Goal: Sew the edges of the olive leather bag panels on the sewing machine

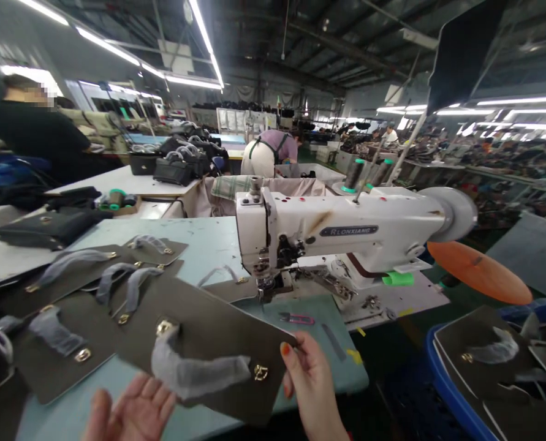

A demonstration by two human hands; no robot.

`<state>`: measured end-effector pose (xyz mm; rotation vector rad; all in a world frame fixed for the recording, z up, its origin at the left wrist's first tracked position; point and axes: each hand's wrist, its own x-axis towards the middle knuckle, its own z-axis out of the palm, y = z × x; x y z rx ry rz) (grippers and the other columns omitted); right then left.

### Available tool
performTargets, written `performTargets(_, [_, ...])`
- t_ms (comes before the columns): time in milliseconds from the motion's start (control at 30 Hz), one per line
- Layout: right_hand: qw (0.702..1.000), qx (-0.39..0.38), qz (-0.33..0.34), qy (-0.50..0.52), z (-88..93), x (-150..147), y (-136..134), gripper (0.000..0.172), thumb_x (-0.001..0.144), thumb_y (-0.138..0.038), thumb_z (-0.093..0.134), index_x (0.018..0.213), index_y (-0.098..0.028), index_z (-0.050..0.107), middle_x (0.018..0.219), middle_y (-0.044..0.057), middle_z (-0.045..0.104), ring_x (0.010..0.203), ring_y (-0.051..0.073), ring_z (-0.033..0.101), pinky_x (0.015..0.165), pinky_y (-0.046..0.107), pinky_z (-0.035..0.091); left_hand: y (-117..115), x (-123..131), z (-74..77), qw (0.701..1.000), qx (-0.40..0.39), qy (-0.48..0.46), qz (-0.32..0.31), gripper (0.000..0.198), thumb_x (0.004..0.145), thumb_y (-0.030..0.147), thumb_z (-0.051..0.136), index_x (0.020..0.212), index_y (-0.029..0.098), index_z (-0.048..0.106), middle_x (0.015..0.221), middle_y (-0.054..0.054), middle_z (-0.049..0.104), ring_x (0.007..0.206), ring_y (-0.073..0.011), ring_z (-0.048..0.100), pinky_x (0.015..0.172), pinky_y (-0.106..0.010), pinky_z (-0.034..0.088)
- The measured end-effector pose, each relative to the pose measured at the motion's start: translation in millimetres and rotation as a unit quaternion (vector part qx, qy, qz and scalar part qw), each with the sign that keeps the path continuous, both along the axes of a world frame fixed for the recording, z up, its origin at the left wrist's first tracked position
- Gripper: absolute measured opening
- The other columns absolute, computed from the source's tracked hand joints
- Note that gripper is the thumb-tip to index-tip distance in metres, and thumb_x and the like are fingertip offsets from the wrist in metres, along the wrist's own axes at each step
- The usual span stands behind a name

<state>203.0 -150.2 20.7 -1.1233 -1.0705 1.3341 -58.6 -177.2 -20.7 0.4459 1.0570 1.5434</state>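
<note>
My right hand (308, 376) pinches the right corner of a dark grey-brown bag panel (217, 334). A handle (194, 367) wrapped in white film is fixed to that panel by gold metal fittings. Palm up at the panel's lower edge, my left hand (132, 409) has its fingers stretched out and grips nothing. Whether its fingertips touch the panel I cannot tell. More panels with wrapped handles, one of them a bag panel (65, 343), lie overlapping to the left. Behind the held panel stands a white sewing machine (337, 223).
Pink thread snips (296, 318) lie on the pale green tabletop (316, 352). At right, a blue tub (447, 380) holds more panels. Several black bags (178, 168) stand on a table behind. Two people, one in dark clothing (34, 141) and one bending over (273, 150), are nearby.
</note>
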Motion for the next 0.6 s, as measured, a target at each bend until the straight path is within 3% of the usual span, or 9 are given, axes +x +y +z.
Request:
performTargets(67, [0.999,-0.01,0.016,0.037,-11.7,-24,9,0.039,0.087,-0.055,0.055,0.091,-0.016,0.05,0.052,-0.006,0.049,0.038,0.006,0.048,0.041,0.014,0.036,17,26,6.2,0.996,-0.026,-0.079,0.011,0.042,0.06,0.067,0.069,0.081,0.031,0.074,0.089,-0.004,0.077,0.077,-0.0253,0.072,0.063,-0.033,0.06])
performTargets(200, [0.997,-0.016,0.074,0.031,-13.7,-51,31,0.042,0.087,-0.056,0.054,0.094,-0.015,0.053,0.065,0.0,0.06,0.047,0.01,0.063,0.047,0.016,0.046,53,67,22.8,0.994,-0.093,-0.051,0.023,0.049,0.057,0.035,0.085,0.101,0.027,0.064,0.09,0.0,0.075,0.073,-0.018,0.07,0.063,-0.024,0.058])
performTargets(267, [0.996,-0.022,0.089,-0.005,-10.4,-50,46,0.041,0.089,-0.055,0.051,0.093,-0.014,0.055,0.068,0.001,0.061,0.053,0.012,0.066,0.047,0.016,0.047,74,69,26.6,0.993,-0.11,-0.039,0.028,0.057,0.058,0.03,0.085,0.109,0.026,0.06,0.094,0.001,0.074,0.075,-0.0167,0.07,0.065,-0.022,0.058])
performTargets(367, [0.993,-0.032,0.101,-0.054,-11.4,-42,70,0.043,0.091,-0.055,0.047,0.082,-0.013,0.055,0.071,0.004,0.063,0.06,0.015,0.069,0.044,0.014,0.046,104,58,25.1,0.994,-0.1,-0.031,-0.014,0.059,0.064,0.026,0.082,0.117,0.025,0.056,0.101,-0.002,0.073,0.081,-0.0181,0.071,0.069,-0.024,0.059])
performTargets(500, [0.986,-0.041,0.137,-0.085,-23.6,-35,94,0.047,0.092,-0.055,0.042,0.076,-0.013,0.054,0.076,0.009,0.07,0.056,0.012,0.067,0.041,0.012,0.042,134,47,20.9,0.992,-0.095,0.004,-0.078,0.052,0.069,0.022,0.078,0.116,0.022,0.057,0.1,-0.006,0.073,0.079,-0.0215,0.071,0.068,-0.03,0.06])
performTargets(600, [0.986,-0.042,0.129,-0.094,-30.4,-35,102,0.049,0.092,-0.056,0.042,0.074,-0.012,0.055,0.068,0.009,0.07,0.051,0.011,0.066,0.04,0.012,0.04,148,47,18.2,0.991,-0.086,0.019,-0.104,0.045,0.07,0.022,0.078,0.11,0.02,0.06,0.099,-0.007,0.074,0.079,-0.0228,0.072,0.067,-0.03,0.06])
